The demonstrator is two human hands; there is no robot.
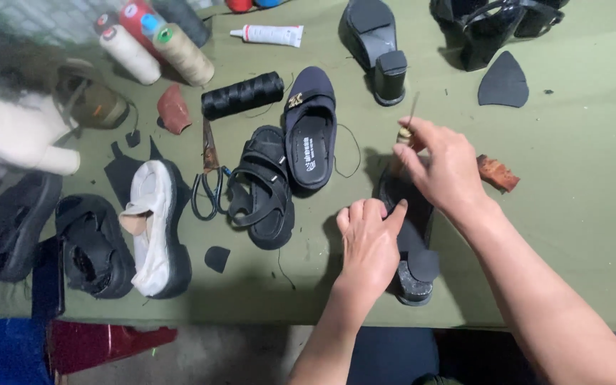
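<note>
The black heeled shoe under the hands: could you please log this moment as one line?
left hand: pressing black heeled shoe | right hand: pinching wooden-handled awl | surface: green table

Single head-worn view, looking steeply down and forward from above the near edge of the desk point(593, 235). Close range: forearms enter from the bottom edge; the desk's far side is cut off at top.
</note>
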